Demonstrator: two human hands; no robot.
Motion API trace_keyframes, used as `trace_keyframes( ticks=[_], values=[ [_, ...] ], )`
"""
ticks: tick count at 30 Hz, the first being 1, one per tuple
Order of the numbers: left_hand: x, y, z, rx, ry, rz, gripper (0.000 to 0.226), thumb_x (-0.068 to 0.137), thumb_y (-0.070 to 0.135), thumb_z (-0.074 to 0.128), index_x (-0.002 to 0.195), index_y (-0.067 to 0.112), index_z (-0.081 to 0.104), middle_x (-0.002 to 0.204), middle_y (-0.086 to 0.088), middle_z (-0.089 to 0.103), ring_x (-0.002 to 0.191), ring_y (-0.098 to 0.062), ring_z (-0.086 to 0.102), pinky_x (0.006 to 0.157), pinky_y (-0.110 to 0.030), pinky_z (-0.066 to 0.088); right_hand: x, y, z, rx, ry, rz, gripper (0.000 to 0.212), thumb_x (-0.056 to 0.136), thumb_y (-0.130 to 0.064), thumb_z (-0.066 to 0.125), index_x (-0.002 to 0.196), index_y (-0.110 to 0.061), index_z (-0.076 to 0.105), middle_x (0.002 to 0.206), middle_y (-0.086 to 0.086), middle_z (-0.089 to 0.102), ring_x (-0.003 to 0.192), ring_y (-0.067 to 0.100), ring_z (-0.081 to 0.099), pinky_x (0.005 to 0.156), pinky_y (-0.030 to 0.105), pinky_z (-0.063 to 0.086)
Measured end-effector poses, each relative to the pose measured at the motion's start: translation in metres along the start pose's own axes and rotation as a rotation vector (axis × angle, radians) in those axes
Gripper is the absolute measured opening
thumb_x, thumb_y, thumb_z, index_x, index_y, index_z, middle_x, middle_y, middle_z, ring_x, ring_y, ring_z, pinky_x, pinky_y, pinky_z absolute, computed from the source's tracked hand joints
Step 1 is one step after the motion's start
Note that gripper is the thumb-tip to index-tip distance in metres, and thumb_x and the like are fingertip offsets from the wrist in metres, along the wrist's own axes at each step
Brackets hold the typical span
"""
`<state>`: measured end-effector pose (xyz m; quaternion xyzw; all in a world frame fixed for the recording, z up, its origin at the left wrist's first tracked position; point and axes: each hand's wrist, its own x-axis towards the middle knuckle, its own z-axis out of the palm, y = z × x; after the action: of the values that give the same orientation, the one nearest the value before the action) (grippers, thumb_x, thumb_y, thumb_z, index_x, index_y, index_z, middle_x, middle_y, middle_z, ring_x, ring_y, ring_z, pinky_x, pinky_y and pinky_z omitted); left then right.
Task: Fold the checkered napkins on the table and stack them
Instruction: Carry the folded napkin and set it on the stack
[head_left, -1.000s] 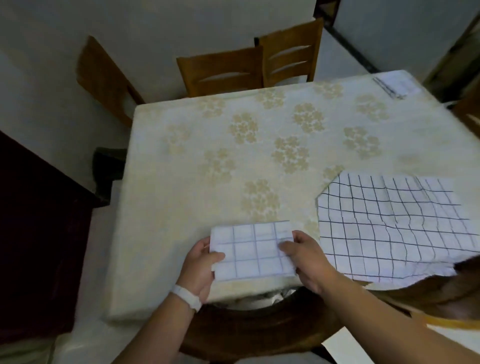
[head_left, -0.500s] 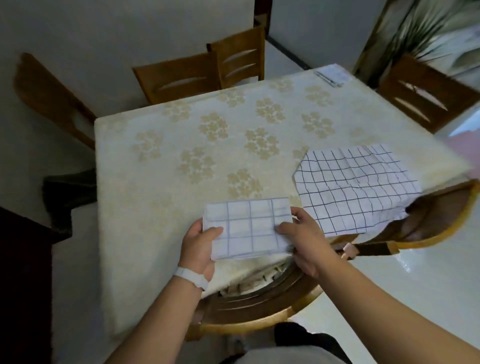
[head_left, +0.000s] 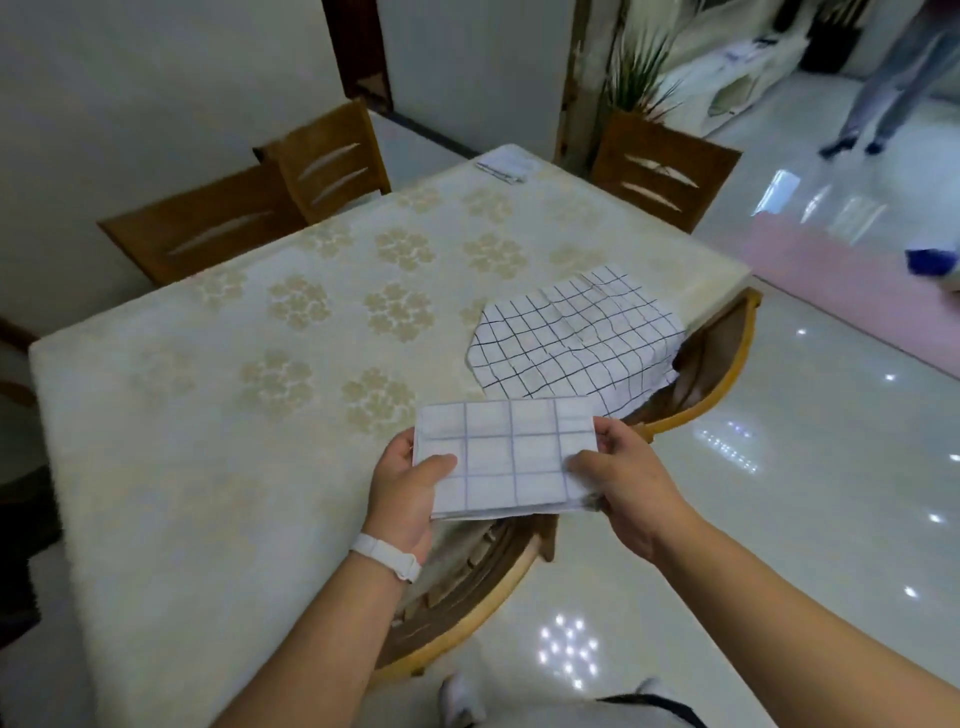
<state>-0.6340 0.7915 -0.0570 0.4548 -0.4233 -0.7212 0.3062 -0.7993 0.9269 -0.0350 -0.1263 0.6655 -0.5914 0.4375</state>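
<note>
A folded white napkin with faint blue-grey checks is held just off the table's near edge. My left hand grips its left side with the thumb on top. My right hand grips its right side. Beyond it, an unfolded white napkin with thin black checks lies rumpled on the table, its near right part hanging over the edge onto a chair back.
Wooden chairs stand at the far side, the far right corner and right under the napkins. Papers lie on the far corner. A person's legs are on the shiny floor at the upper right.
The folded napkin has come off the tabletop and now sits lifted in both hands at the table's edge. The view has swung to the right, showing more floor.
</note>
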Motion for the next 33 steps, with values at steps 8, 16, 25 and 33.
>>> trace_keyframes(
  ticks=[8, 16, 25, 33],
  values=[
    [-0.028, -0.023, 0.141, 0.094, -0.122, -0.021, 0.035, 0.082, -0.015, 0.055, 0.109, 0.007, 0.061, 0.101, -0.012, 0.071, 0.090, -0.028, 0.067, 0.074, -0.040, 0.056, -0.013, -0.014, -0.134, 0.091, 0.144, -0.034, 0.046, 0.066, -0.010, 0.063, 0.111, -0.018, 0.060, 0.101, 0.008, 0.072, 0.089, 0.030, 0.069, 0.058, 0.035, 0.050],
    [-0.063, -0.073, 0.289, 0.248, -0.190, -0.058, 0.038, 0.082, -0.010, 0.057, 0.114, 0.010, 0.058, 0.109, -0.015, 0.068, 0.101, -0.037, 0.063, 0.078, -0.049, 0.055, -0.030, -0.008, -0.285, 0.169, 0.279, -0.054, 0.033, 0.076, 0.000, 0.060, 0.106, -0.015, 0.060, 0.098, 0.007, 0.073, 0.088, 0.028, 0.069, 0.064, 0.033, 0.051],
    [-0.096, -0.102, 0.401, 0.315, -0.358, -0.093, 0.033, 0.082, -0.012, 0.055, 0.102, 0.014, 0.061, 0.104, -0.013, 0.068, 0.094, -0.032, 0.065, 0.086, -0.053, 0.053, -0.053, -0.001, -0.396, 0.238, 0.452, -0.059, 0.025, 0.086, 0.006, 0.053, 0.103, -0.010, 0.060, 0.097, 0.012, 0.072, 0.084, 0.026, 0.068, 0.070, 0.037, 0.053],
    [-0.082, -0.131, 0.475, 0.386, -0.474, -0.146, 0.029, 0.083, -0.011, 0.053, 0.102, 0.011, 0.060, 0.100, -0.013, 0.068, 0.084, -0.027, 0.066, 0.075, -0.042, 0.055, -0.046, 0.006, -0.450, 0.285, 0.609, -0.019, 0.024, 0.085, 0.003, 0.053, 0.101, -0.013, 0.061, 0.098, 0.010, 0.072, 0.082, 0.023, 0.068, 0.070, 0.035, 0.054]
  ],
)
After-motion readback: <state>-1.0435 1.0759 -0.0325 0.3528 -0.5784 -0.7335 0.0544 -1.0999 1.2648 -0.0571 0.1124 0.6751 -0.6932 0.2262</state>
